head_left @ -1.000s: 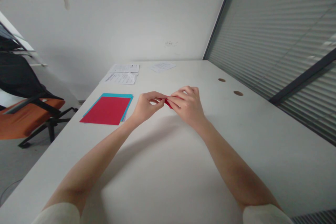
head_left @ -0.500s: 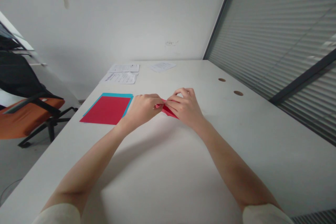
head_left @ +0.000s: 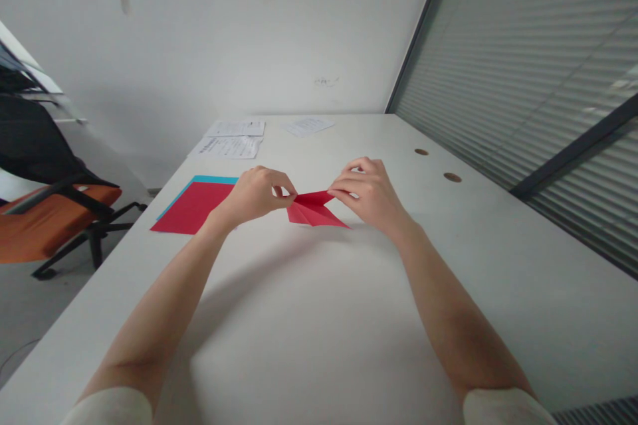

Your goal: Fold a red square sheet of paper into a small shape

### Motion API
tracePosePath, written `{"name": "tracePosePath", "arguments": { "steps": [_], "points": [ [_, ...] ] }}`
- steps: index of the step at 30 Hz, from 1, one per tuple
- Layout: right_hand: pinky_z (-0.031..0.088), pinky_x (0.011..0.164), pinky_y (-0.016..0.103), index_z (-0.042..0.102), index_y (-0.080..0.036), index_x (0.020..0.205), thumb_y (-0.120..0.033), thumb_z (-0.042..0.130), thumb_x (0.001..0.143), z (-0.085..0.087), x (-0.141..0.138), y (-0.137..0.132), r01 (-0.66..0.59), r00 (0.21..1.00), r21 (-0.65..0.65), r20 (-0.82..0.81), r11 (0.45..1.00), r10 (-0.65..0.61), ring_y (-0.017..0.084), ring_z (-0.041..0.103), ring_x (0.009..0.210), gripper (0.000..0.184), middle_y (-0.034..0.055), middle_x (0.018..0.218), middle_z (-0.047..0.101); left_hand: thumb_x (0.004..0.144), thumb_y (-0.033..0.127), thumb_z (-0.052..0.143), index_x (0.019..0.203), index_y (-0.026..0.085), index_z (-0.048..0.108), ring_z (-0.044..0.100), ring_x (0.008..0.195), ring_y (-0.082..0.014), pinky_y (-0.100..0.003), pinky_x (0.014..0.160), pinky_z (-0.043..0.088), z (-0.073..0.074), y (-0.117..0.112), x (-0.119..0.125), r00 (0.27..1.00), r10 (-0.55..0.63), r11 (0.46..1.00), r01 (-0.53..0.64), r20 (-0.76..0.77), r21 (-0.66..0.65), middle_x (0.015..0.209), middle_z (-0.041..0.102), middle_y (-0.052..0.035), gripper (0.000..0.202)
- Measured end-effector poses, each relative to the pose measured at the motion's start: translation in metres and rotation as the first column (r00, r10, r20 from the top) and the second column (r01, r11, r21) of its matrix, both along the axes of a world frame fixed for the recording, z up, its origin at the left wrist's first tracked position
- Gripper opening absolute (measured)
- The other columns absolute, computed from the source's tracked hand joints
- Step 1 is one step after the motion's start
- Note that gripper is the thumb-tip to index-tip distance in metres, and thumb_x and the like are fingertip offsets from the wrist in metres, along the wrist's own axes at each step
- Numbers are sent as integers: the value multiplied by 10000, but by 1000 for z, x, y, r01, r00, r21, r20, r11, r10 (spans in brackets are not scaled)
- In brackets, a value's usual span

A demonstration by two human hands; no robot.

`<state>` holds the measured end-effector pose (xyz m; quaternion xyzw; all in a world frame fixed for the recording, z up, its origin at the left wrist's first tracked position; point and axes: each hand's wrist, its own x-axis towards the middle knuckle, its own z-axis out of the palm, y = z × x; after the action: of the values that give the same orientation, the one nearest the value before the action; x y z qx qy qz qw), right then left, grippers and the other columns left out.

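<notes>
A folded red paper piece (head_left: 313, 209) is stretched between my two hands just above the white table (head_left: 309, 319). My left hand (head_left: 256, 191) pinches its left tip with thumb and fingers closed. At the right tip, my right hand (head_left: 369, 191) holds the paper in a pinch. The lower flaps of the paper hang down to the table surface. Both forearms reach forward from the near edge.
A stack of flat sheets, red on top (head_left: 194, 207) of blue, lies left of my left hand. Printed white papers (head_left: 230, 139) lie at the far end by the wall. Two round cable holes (head_left: 452, 177) sit at the right. An orange office chair (head_left: 44, 212) stands at the left.
My hands have drawn apart, left hand leftward and right hand rightward. The red paper, earlier bunched between my fingers, now spreads out wide between them.
</notes>
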<state>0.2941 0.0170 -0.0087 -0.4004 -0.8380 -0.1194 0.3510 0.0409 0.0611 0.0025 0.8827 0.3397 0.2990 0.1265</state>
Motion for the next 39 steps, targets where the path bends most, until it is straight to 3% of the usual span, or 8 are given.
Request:
{"name": "tracePosePath", "arguments": {
  "steps": [4, 8, 13, 18, 28, 30, 34, 39],
  "points": [
    [404, 872, 456, 749, -289, 788, -335, 665, 881, 8, 16, 2, -12, 980, -5, -197, 1000, 10, 250, 586, 927, 134, 12, 805, 750, 738, 263, 664, 730, 226, 774, 658, 604, -160, -244, 547, 460, 0, 11, -14, 993, -48, 992, 60, 103, -111, 684, 728, -29, 116],
    [451, 860, 444, 742, -284, 829, -373, 647, 885, 13, 22, -1, -8, 910, 10, -415, 1000, 11, 229, 613, 866, 141, 22, 830, 734, 722, 269, 692, 716, 199, 776, 638, 577, -155, -247, 525, 471, -2, 17, -19, 982, -43, 980, 76, 182, -184, 661, 720, -48, 111],
    [482, 797, 381, 725, -291, 1031, -435, 722, 812, 10, 8, -2, -170, 851, -113, -517, 979, 88, 212, 621, 939, 262, 34, 1008, 722, 692, 270, 718, 692, 173, 764, 609, 525, -145, -235, 470, 449, -2, 16, -15, 964, -41, 947, 121, 262, -298, 585, 683, -46, 108],
    [479, 740, 351, 723, -242, 821, -409, 696, 834, 4, -7, -1, -290, 758, -141, -638, 947, 137, 178, 616, 796, 170, 24, 841, 700, 695, 245, 716, 685, 144, 746, 596, 521, -124, -215, 483, 453, 1, 13, -10, 956, -72, 908, 180, 283, -377, 573, 672, -38, 106],
    [440, 652, 301, 682, -215, 679, -287, 679, 837, 7, -10, -4, -288, 634, -49, -758, 956, 152, 135, 558, 673, 173, -7, 693, 635, 715, 252, 738, 708, 124, 730, 585, 527, -112, -205, 487, 449, 0, 11, -7, 932, -114, 843, 274, 344, -463, 550, 643, -28, 129],
    [431, 629, 291, 676, -211, 662, -285, 683, 827, 6, -10, -4, -258, 614, -38, -778, 965, 133, 129, 546, 656, 181, -12, 669, 621, 734, 292, 748, 808, 124, 745, 610, 560, -122, -197, 459, 430, -2, 11, -5, 918, -115, 823, 302, 380, -481, 634, 684, -50, 183],
    [426, 593, 279, 659, -207, 628, -355, 711, 797, 5, -11, -3, -194, 582, -58, -810, 979, 67, 124, 530, 627, 231, -16, 640, 602, 623, 310, 858, 1041, 154, 739, 651, 652, -133, -197, 478, 457, -7, 9, 4, 899, -145, 812, 347, 413, -469, 952, 743, -103, 462],
    [464, 615, 290, 704, -215, 703, -608, 559, 862, 2, -9, 0, -224, 553, -114, -832, 968, 30, 147, 576, 684, 448, 25, 713, 640, 712, 389, 796, 764, 118, 748, 560, 472, -93, -180, 387, 352, -12, 4, 16, 892, -45, 829, 285, 450, -482, 563, 654, -43, 280]
  ]
}}
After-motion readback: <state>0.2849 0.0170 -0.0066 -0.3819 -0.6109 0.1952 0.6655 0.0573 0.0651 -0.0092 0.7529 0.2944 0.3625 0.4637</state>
